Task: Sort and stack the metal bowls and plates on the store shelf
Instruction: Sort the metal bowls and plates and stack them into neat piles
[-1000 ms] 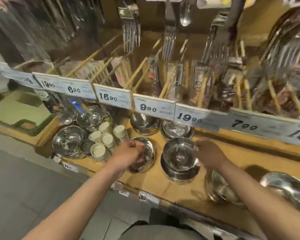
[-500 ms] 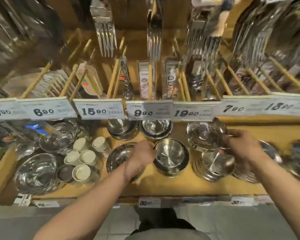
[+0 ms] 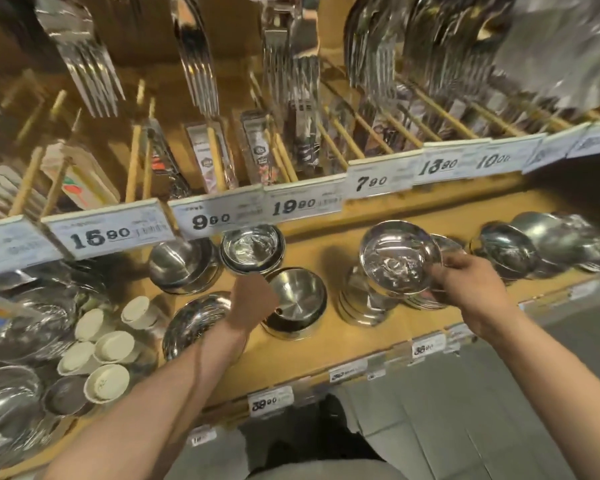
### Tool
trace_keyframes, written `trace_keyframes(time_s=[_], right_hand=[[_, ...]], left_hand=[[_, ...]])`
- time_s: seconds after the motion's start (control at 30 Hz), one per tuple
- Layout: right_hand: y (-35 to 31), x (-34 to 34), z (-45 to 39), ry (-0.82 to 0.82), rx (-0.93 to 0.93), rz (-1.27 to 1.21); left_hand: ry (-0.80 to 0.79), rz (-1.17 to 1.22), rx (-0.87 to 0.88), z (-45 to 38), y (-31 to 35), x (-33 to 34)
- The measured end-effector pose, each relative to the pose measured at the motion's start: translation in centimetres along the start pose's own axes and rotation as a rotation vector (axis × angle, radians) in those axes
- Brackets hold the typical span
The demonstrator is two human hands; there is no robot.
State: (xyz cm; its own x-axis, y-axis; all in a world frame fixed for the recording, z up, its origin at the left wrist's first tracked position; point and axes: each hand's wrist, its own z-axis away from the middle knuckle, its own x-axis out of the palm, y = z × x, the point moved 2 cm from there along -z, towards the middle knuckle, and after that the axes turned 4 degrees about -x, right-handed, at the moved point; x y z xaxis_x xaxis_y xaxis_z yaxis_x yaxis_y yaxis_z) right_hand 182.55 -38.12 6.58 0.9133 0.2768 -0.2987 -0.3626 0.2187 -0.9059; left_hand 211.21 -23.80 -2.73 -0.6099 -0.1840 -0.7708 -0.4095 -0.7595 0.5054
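Above shelf (image 3: 326, 344): right hand (image 3: 465, 282) pinches plate (image 3: 399, 261); left hand (image 3: 253, 296) grips bowl (image 3: 300, 303) rim.

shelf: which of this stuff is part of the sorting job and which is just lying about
Part of the job:
right hand, holding shiny plate
left hand at brushed steel bowl
stack of bowls
plate by wrist

Just lying about:
white cups
hanging forks
price tags

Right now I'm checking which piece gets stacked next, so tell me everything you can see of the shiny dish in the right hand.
The dish is a shallow round one of polished, mirror-like metal with a raised rim. It is tilted, its inside facing the camera, held above a stack of bowls. The right hand pinches its right edge.
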Motion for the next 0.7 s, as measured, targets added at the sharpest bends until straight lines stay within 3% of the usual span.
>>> trace_keyframes(time_s=[0.47, 0.6, 0.7], right_hand=[[0.7, -3.1, 0.4, -0.007, 0.006, -0.071], [0.6, -3.4, -1.3, -0.062, 0.014, -0.088], [0.6, -4.4, -2.8, -0.11, 0.005, -0.093]], left_hand=[[0.041, -0.044, -0.062, 0.1, 1.3, -1.2], [-0.067, -0.069, -0.093, 0.3, 2.0, -2.4], [-0.078, 0.054, -0.129, 1.5, 3.3, -3.9]])
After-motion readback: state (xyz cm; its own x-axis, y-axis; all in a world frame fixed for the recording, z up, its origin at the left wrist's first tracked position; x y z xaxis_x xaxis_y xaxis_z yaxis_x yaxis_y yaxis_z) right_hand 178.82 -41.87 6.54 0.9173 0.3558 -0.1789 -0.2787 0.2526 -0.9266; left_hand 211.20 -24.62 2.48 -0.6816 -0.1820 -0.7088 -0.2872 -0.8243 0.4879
